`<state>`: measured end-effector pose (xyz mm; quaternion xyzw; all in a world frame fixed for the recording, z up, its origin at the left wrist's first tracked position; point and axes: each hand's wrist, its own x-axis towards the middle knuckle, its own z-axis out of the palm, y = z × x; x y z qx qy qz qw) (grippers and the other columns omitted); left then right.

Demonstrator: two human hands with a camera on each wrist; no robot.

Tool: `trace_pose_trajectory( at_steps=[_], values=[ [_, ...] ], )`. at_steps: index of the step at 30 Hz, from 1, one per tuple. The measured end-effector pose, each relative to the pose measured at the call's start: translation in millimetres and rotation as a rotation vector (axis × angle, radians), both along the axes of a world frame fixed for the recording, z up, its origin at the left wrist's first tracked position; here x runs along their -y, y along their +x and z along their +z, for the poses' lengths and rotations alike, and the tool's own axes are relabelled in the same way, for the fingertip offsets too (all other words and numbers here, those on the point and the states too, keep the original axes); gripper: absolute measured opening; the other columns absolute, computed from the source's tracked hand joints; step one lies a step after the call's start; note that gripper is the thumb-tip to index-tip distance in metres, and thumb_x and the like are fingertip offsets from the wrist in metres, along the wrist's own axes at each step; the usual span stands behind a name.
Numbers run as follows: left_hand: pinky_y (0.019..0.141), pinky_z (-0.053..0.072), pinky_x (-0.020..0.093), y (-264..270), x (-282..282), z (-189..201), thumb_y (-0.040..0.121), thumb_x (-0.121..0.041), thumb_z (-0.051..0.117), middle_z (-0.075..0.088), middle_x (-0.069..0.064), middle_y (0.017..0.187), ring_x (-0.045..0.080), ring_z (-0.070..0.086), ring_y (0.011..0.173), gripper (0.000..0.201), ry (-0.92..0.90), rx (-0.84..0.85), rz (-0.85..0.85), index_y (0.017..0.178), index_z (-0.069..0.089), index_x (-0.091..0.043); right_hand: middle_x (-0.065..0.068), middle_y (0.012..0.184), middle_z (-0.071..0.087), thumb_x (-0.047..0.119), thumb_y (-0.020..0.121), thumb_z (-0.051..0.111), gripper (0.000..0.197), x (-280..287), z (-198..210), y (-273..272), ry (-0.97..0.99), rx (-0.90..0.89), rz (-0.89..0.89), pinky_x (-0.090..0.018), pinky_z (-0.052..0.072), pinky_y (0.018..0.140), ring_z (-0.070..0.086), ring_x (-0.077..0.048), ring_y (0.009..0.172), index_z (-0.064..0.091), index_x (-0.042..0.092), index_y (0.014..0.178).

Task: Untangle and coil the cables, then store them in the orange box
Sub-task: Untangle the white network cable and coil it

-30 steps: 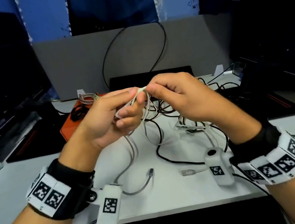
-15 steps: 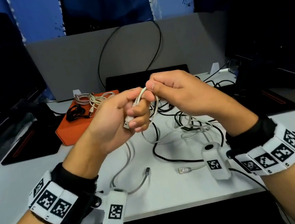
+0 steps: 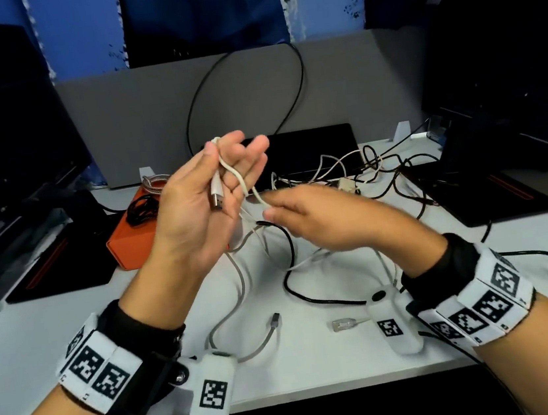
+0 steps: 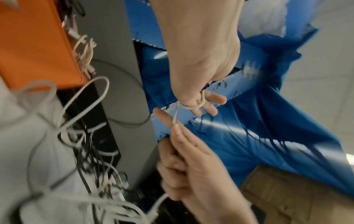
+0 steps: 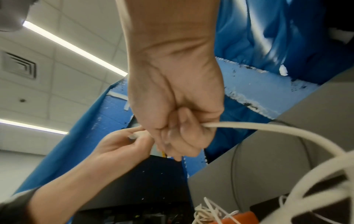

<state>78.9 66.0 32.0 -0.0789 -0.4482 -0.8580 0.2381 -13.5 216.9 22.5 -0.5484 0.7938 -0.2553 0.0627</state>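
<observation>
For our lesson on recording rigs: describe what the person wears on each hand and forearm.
The left hand and right hand are bare and ungloved. Each wrist carries a black band ringed with white blocks printed with black square-pattern markers. A rounded white pod bearing one such marker hangs under each wrist. No sleeves reach the forearms.

- Two hands: the left hand (image 3: 202, 195) and the right hand (image 3: 319, 222), both up over the table.
- One orange box (image 3: 132, 245), far left.
- Two cable bundles on the box: one black bundle (image 3: 141, 209), one braided bundle (image 3: 155, 182).
- One white cable (image 3: 242, 183) between the hands.
- One tangle of black and white cables (image 3: 348, 177), far right; strands too knotted to count.
</observation>
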Motion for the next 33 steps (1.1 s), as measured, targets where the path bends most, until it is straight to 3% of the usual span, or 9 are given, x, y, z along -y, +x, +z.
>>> trace_pose_trajectory(
  at_steps=[4, 6, 8, 10, 13, 16, 23, 28, 33],
  values=[
    [0.091, 0.056, 0.027, -3, 2, -12, 0.112, -0.014, 0.033, 0.075, 0.009, 0.106, 0.020, 0.075, 0.099, 0.039, -0.785, 0.064, 0.409, 0.149, 0.037, -0.002, 0.008, 0.062, 0.046, 0.033, 0.109, 0.048, 0.031, -3, 8, 16, 0.104, -0.155, 0.075, -0.026, 0.032, 0.059, 0.046, -0.004, 0.059, 0.047, 0.029, 0.078],
    [0.078, 0.055, 0.019, -3, 7, -13, 0.112, -0.018, 0.035, 0.075, -0.002, 0.102, 0.012, 0.074, 0.086, 0.037, -1.088, 0.117, 0.526, 0.148, 0.043, -0.010, 0.010, 0.060, 0.048, 0.031, 0.106, 0.054, 0.031, -11, 18, 17, 0.036, -0.168, 0.055, -0.019, 0.031, 0.056, 0.048, -0.001, 0.058, 0.055, 0.028, 0.075],
    [0.068, 0.054, 0.034, -1, 12, -11, 0.112, -0.018, 0.038, 0.074, -0.005, 0.084, 0.024, 0.069, 0.071, 0.029, -1.189, 0.169, 0.483, 0.134, 0.056, -0.014, 0.019, 0.063, 0.058, 0.031, 0.103, 0.059, 0.016, -19, 27, 14, -0.118, -0.131, -0.025, -0.019, 0.034, 0.059, 0.054, 0.004, 0.062, 0.064, 0.028, 0.088],
    [0.060, 0.045, 0.046, 4, 12, -8, 0.112, -0.018, 0.037, 0.070, 0.005, 0.072, 0.036, 0.051, 0.055, 0.028, -1.121, 0.182, 0.262, 0.119, 0.062, -0.006, 0.022, 0.065, 0.060, 0.032, 0.101, 0.062, 0.005, -23, 29, 8, -0.271, -0.081, -0.083, -0.026, 0.037, 0.061, 0.054, -0.001, 0.062, 0.062, 0.028, 0.097],
    [0.052, 0.027, 0.048, 8, 7, -5, 0.111, -0.021, 0.035, 0.058, 0.009, 0.062, 0.023, 0.027, 0.048, 0.040, -0.899, 0.219, 0.002, 0.099, 0.054, 0.012, 0.015, 0.063, 0.052, 0.041, 0.100, 0.063, 0.019, -18, 22, 0, -0.385, -0.075, -0.119, -0.028, 0.038, 0.060, 0.051, -0.008, 0.061, 0.062, 0.033, 0.117],
    [0.053, 0.012, 0.044, 8, 10, -4, 0.111, -0.026, 0.037, 0.038, 0.001, 0.055, 0.018, 0.022, 0.048, 0.046, -0.818, 0.206, -0.110, 0.082, 0.055, 0.004, 0.016, 0.077, 0.064, 0.043, 0.101, 0.061, 0.025, -12, 14, -6, -0.416, -0.068, -0.101, -0.020, 0.041, 0.064, 0.058, -0.002, 0.068, 0.068, 0.032, 0.123],
    [0.070, 0.055, 0.036, 12, 9, -2, 0.110, -0.019, 0.035, 0.043, 0.004, 0.056, 0.021, 0.055, 0.054, 0.031, -0.723, 0.237, -0.210, 0.091, 0.055, -0.004, 0.006, 0.065, 0.054, 0.043, 0.107, 0.048, 0.041, -10, 13, -13, -0.404, -0.047, -0.048, -0.033, 0.041, 0.059, 0.047, -0.008, 0.060, 0.063, 0.014, 0.083],
    [0.056, 0.044, 0.029, 16, -4, -2, 0.108, -0.026, 0.037, 0.042, 0.003, 0.057, 0.014, 0.032, 0.043, 0.032, -0.543, 0.271, -0.421, 0.084, 0.051, -0.010, 0.010, 0.060, 0.045, 0.037, 0.108, 0.049, 0.044, -16, 16, -18, -0.481, -0.077, -0.042, -0.022, 0.034, 0.055, 0.042, -0.004, 0.056, 0.058, 0.010, 0.074],
    [0.052, 0.045, 0.023, 11, -6, -1, 0.106, -0.024, 0.038, 0.032, -0.010, 0.044, 0.004, 0.028, 0.034, 0.042, -0.329, 0.173, -0.385, 0.113, 0.067, 0.004, 0.006, 0.061, 0.041, 0.040, 0.105, 0.053, 0.039, -15, 18, -20, -0.519, 0.018, -0.003, -0.027, 0.032, 0.055, 0.037, -0.006, 0.056, 0.057, 0.020, 0.072]
  ],
)
